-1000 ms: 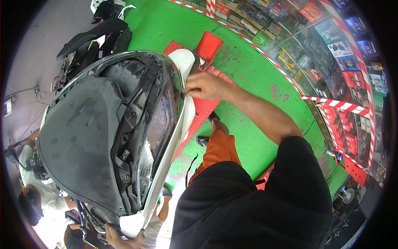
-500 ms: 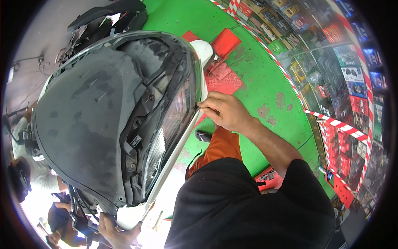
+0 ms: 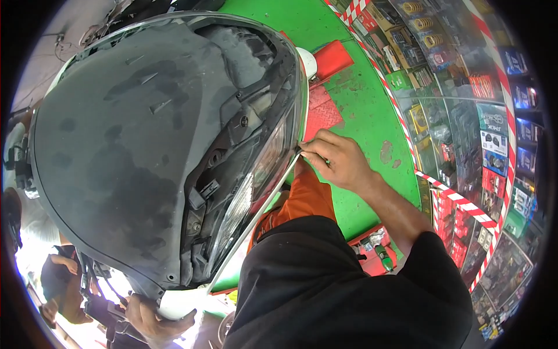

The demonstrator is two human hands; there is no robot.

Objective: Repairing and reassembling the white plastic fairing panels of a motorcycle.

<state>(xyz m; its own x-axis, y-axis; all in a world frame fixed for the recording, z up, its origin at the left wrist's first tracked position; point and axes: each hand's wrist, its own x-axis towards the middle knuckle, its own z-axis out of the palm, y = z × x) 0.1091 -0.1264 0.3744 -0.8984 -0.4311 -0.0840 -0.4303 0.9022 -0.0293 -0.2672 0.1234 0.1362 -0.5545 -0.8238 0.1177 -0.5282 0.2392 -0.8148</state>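
A large dark grey panel [image 3: 110,139] of a two-wheeler fills the left half, with a clear lamp lens [image 3: 244,198] and white trim along its right edge. My right hand [image 3: 331,157] pinches the edge of that trim beside the lens. At the lower left, my left hand [image 3: 151,323] grips the white panel [image 3: 180,303], near dark cables.
Dark parts [image 3: 139,14] lie at the top. Beneath is a red platform [image 3: 331,58] on green floor [image 3: 366,104]. Glass display shelves [image 3: 453,81] with striped tape line the right. A red tray [image 3: 378,262] sits below my arm. Co-workers [image 3: 58,279] are at the far left.
The grey panel appears larger and higher in view. My right hand has moved right and down along the panel's edge, still pinching. My left hand stays at the lower white piece.
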